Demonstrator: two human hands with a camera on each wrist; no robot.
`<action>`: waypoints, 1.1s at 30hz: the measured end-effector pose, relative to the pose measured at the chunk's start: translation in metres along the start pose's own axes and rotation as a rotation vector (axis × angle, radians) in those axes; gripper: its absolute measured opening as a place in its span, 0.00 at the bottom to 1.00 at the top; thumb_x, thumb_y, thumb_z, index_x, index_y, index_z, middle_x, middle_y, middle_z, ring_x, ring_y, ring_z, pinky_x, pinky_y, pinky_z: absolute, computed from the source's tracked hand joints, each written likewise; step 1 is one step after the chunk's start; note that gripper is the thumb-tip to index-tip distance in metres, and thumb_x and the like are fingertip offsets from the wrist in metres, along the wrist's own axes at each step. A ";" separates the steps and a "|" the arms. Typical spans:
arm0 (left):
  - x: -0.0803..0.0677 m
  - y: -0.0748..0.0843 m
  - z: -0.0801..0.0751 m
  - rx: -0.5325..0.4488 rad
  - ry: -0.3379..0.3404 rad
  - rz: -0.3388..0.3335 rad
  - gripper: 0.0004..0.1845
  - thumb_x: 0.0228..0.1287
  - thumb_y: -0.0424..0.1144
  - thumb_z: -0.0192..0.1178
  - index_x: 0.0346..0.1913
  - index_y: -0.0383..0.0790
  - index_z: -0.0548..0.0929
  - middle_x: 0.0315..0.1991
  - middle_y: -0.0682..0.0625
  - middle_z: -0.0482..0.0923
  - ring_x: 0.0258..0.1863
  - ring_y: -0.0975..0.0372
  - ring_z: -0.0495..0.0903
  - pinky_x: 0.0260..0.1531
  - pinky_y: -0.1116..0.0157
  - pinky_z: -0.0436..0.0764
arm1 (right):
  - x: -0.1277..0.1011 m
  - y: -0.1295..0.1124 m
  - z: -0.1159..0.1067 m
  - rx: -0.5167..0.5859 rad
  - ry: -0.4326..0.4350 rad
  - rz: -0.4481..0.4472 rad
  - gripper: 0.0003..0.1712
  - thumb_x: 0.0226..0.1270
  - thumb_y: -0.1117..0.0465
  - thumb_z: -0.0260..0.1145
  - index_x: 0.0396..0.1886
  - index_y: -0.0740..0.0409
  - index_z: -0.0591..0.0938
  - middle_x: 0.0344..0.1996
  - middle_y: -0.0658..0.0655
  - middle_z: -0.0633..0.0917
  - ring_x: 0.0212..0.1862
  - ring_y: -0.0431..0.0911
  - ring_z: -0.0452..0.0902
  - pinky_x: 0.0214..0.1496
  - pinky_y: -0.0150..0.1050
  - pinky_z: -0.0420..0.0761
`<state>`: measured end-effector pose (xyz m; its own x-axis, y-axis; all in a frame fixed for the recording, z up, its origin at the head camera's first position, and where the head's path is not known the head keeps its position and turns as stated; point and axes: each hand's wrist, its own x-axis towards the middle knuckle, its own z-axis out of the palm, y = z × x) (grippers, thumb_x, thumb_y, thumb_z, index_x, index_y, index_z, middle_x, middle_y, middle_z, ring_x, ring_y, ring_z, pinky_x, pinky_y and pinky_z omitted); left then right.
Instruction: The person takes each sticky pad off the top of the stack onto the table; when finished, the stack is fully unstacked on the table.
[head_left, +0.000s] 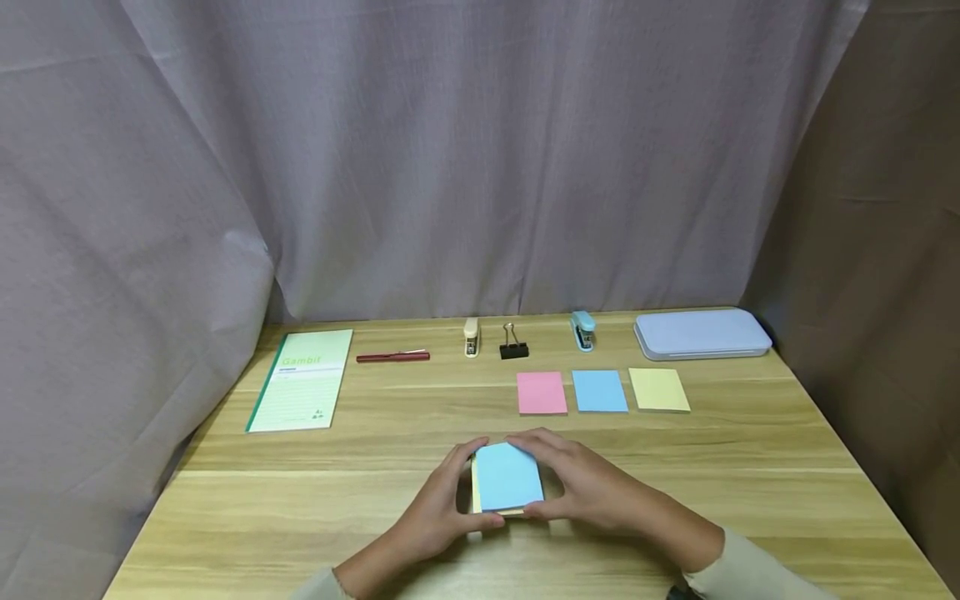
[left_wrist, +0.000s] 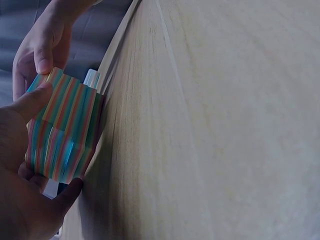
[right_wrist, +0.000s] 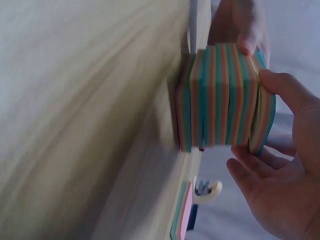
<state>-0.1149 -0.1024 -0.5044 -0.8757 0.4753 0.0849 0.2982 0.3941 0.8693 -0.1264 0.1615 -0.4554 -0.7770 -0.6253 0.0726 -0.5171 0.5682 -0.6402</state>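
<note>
A thick stack of sticky notes (head_left: 508, 477) with a blue top sheet sits near the table's front middle. Its sides show stripes of blue, pink and yellow in the left wrist view (left_wrist: 65, 130) and the right wrist view (right_wrist: 220, 97), where the layers look slightly shifted. My left hand (head_left: 461, 487) grips the stack's left side, thumb (left_wrist: 30, 102) on one face and fingers curled under. From the other side my right hand (head_left: 558, 479) holds it, with the thumb (right_wrist: 280, 85) over an edge. The stack's bottom rests on the wooden table (head_left: 300, 500).
Along the back lie a green notebook (head_left: 300, 379), red pen (head_left: 392, 357), cream stapler (head_left: 471, 336), black binder clip (head_left: 513, 344), blue stapler (head_left: 582, 330) and pale blue case (head_left: 701, 333). Pink (head_left: 542, 392), blue (head_left: 599, 391) and yellow (head_left: 659, 389) note pads lie mid-table. Curtains surround the table.
</note>
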 end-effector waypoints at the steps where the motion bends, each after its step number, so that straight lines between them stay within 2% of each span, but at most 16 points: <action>1: 0.000 0.000 0.000 0.001 0.002 0.001 0.53 0.53 0.47 0.81 0.79 0.45 0.61 0.67 0.52 0.72 0.67 0.56 0.71 0.70 0.46 0.68 | -0.001 0.002 -0.002 -0.001 0.003 0.007 0.48 0.63 0.40 0.76 0.78 0.50 0.68 0.69 0.43 0.73 0.68 0.46 0.72 0.68 0.55 0.77; 7: 0.001 0.001 0.000 0.015 0.015 0.024 0.53 0.50 0.42 0.82 0.77 0.43 0.63 0.69 0.53 0.72 0.71 0.57 0.69 0.73 0.48 0.66 | -0.012 0.022 -0.017 -0.010 0.058 0.036 0.48 0.61 0.47 0.79 0.78 0.49 0.68 0.71 0.51 0.73 0.72 0.54 0.69 0.70 0.59 0.73; 11: 0.001 0.001 0.001 0.024 0.019 0.027 0.52 0.49 0.42 0.82 0.76 0.42 0.64 0.68 0.54 0.73 0.70 0.57 0.70 0.73 0.48 0.66 | -0.017 0.042 -0.026 0.001 0.110 0.064 0.48 0.59 0.51 0.81 0.77 0.50 0.69 0.71 0.56 0.74 0.72 0.57 0.69 0.70 0.62 0.72; 14: 0.001 0.001 0.001 0.028 0.019 0.019 0.52 0.49 0.43 0.82 0.76 0.42 0.65 0.67 0.55 0.73 0.70 0.57 0.70 0.72 0.47 0.67 | -0.018 0.057 -0.029 0.001 0.128 0.079 0.48 0.60 0.49 0.80 0.76 0.54 0.70 0.70 0.55 0.75 0.72 0.55 0.69 0.70 0.61 0.71; 17: 0.001 0.001 0.001 0.032 0.021 0.015 0.51 0.49 0.42 0.82 0.76 0.42 0.65 0.67 0.55 0.73 0.69 0.57 0.70 0.72 0.47 0.68 | -0.018 0.069 -0.028 -0.010 0.116 0.083 0.48 0.61 0.45 0.79 0.76 0.59 0.70 0.69 0.57 0.76 0.71 0.57 0.70 0.70 0.62 0.70; 22: 0.000 0.002 0.001 0.038 0.020 0.014 0.51 0.50 0.43 0.82 0.75 0.43 0.66 0.66 0.56 0.73 0.68 0.59 0.71 0.71 0.49 0.69 | -0.022 0.079 -0.019 -0.059 0.063 0.106 0.49 0.62 0.44 0.78 0.76 0.60 0.69 0.71 0.63 0.73 0.72 0.62 0.68 0.71 0.63 0.70; 33: 0.000 0.003 0.001 0.040 0.007 0.004 0.50 0.51 0.45 0.82 0.76 0.44 0.66 0.66 0.56 0.72 0.68 0.59 0.71 0.71 0.49 0.69 | -0.026 0.073 -0.018 -0.134 0.007 0.097 0.48 0.63 0.46 0.77 0.76 0.61 0.67 0.72 0.63 0.71 0.70 0.63 0.70 0.68 0.62 0.73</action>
<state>-0.1138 -0.1004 -0.5023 -0.8768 0.4719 0.0921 0.3170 0.4234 0.8487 -0.1509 0.2287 -0.4898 -0.8276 -0.5610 0.0208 -0.4826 0.6921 -0.5367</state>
